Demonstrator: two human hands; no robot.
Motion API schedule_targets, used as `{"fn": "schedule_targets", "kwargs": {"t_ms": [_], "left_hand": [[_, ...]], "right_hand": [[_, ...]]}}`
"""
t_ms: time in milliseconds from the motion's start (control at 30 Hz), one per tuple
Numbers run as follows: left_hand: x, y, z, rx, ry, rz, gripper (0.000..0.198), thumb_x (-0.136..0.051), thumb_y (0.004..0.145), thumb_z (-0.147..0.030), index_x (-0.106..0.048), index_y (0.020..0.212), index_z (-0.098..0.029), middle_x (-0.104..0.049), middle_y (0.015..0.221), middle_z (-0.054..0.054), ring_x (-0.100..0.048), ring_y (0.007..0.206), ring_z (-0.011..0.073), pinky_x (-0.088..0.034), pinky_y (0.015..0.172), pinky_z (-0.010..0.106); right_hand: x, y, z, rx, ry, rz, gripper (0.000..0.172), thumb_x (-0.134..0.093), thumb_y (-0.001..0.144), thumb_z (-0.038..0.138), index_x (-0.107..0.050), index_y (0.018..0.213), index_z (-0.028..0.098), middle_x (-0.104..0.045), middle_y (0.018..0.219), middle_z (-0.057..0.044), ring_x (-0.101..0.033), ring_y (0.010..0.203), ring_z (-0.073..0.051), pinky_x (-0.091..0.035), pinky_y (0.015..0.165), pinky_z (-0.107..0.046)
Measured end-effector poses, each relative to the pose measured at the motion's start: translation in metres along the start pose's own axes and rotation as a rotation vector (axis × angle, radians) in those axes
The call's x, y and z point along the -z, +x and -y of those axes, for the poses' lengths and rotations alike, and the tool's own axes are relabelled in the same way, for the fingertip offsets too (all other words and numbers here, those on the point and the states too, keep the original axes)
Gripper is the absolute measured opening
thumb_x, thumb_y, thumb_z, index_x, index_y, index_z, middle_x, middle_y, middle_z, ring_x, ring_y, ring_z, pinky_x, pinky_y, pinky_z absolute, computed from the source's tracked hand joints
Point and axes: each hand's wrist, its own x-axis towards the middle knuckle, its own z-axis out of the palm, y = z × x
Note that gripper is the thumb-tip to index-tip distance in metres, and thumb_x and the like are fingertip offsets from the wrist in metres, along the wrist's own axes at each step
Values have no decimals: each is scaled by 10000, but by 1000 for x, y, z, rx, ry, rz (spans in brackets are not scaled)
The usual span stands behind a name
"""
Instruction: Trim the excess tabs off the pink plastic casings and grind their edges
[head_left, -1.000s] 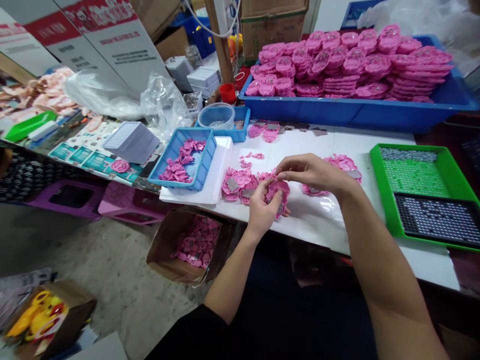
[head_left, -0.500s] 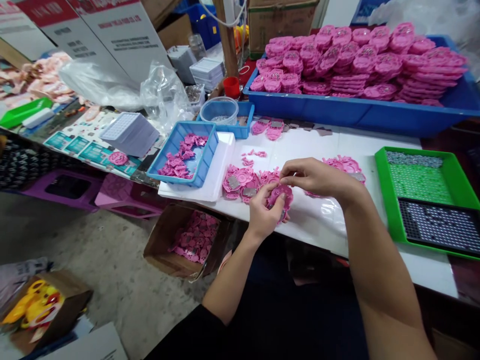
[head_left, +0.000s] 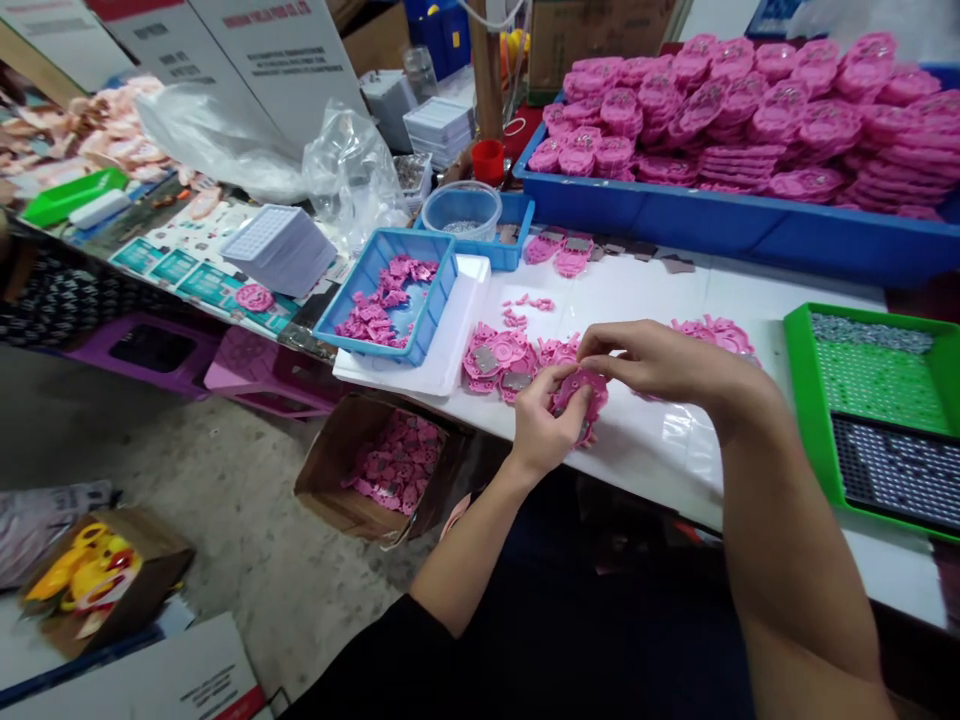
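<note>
My left hand (head_left: pixel 546 425) grips a round pink plastic piece (head_left: pixel 587 397) just above the white table top (head_left: pixel 660 440). My right hand (head_left: pixel 652 360) comes over it from the right, its fingertips pinched down onto the top of the same piece. Whether a small part sits between those fingertips I cannot make out. More pink pieces with grey inserts (head_left: pixel 499 362) lie just left of my hands, and another pink cluster (head_left: pixel 716 333) lies behind my right wrist.
A small blue tray of pink bits (head_left: pixel 390 300) sits left. A big blue bin piled with pink pieces (head_left: pixel 750 235) runs along the back. A green tray with gridded inserts (head_left: pixel 870 410) stands right. Below the table edge is a cardboard box of pink parts (head_left: pixel 390 470).
Both hands stay on the pink piece with only small finger shifts. The view has shifted so everything sits a little further right in the picture.
</note>
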Motion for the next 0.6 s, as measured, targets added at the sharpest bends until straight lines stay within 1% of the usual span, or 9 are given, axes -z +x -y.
{"fn": "schedule_targets", "kwargs": {"t_ms": [67, 133, 200, 267, 367, 400, 433, 500, 600], "left_hand": [[-1, 0, -2, 28, -55, 6, 465, -720, 902, -533, -622, 1212, -201, -697, 825, 20, -614, 436, 125, -552, 412, 277], [-2, 0, -2, 18, -52, -18, 473, -724, 899, -538, -628, 1218, -202, -721, 886, 39, -636, 477, 128, -575, 448, 282], [-2, 2, -1, -28, -21, -57, 440, -743, 889, -516, -655, 1186, -204, -741, 1024, 73, -683, 581, 140, -607, 516, 284], [-2, 5, -2, -40, -17, -67, 405, -756, 881, -490, -673, 1159, -208, -741, 1064, 75, -699, 624, 140, -613, 544, 276], [-4, 8, -4, 53, -103, -15, 401, -730, 894, -462, -648, 1194, -210, -710, 845, 11, -652, 493, 121, -583, 472, 268], [-5, 9, -5, 88, -131, 8, 399, -711, 903, -447, -634, 1214, -209, -682, 767, -15, -640, 461, 124, -572, 451, 266], [-5, 10, -6, 111, -143, 31, 380, -690, 913, -426, -626, 1214, -204, -652, 700, -35, -636, 444, 130, -567, 443, 266], [-4, 10, -5, 133, -101, 74, 268, -668, 916, -373, -643, 1110, -190, -599, 595, -54, -633, 446, 143, -568, 460, 271], [-1, 9, 0, 102, 16, 64, 163, -709, 883, -333, -616, 858, -202, -576, 545, -30, -665, 568, 185, -597, 563, 317]], "right_hand": [[6, -2, 0, 50, 28, 28, 296, -569, 968, 485, -712, 988, 227, -722, 889, -37, -629, 752, -176, -461, 683, -331], [14, -5, 0, 79, 20, 35, 364, -573, 967, 550, -733, 1082, 244, -745, 1007, -52, -667, 852, -200, -500, 746, -350], [23, -3, 4, 95, -13, -14, 381, -581, 967, 558, -738, 1136, 254, -744, 1118, -70, -684, 957, -228, -521, 823, -380], [31, 7, 14, 121, -54, -127, 357, -584, 975, 527, -737, 1142, 251, -736, 1149, -77, -682, 994, -242, -521, 866, -403], [28, 45, 50, 232, -120, -329, 268, -570, 998, 399, -725, 1117, 215, -718, 1110, -79, -661, 1001, -235, -501, 916, -409], [23, 63, 66, 288, -151, -352, 234, -560, 1001, 329, -718, 1114, 198, -707, 1107, -79, -651, 1017, -231, -490, 939, -408], [15, 83, 82, 350, -200, -323, 209, -540, 998, 250, -715, 1092, 182, -699, 1084, -77, -639, 1025, -226, -480, 952, -409], [-6, 124, 113, 452, -350, -156, 201, -533, 936, 87, -713, 992, 155, -675, 960, -70, -627, 1003, -222, -473, 939, -418], [-44, 181, 141, 436, -480, -10, 179, -599, 794, -32, -688, 789, 123, -594, 762, -62, -638, 927, -228, -487, 891, -444]]}}
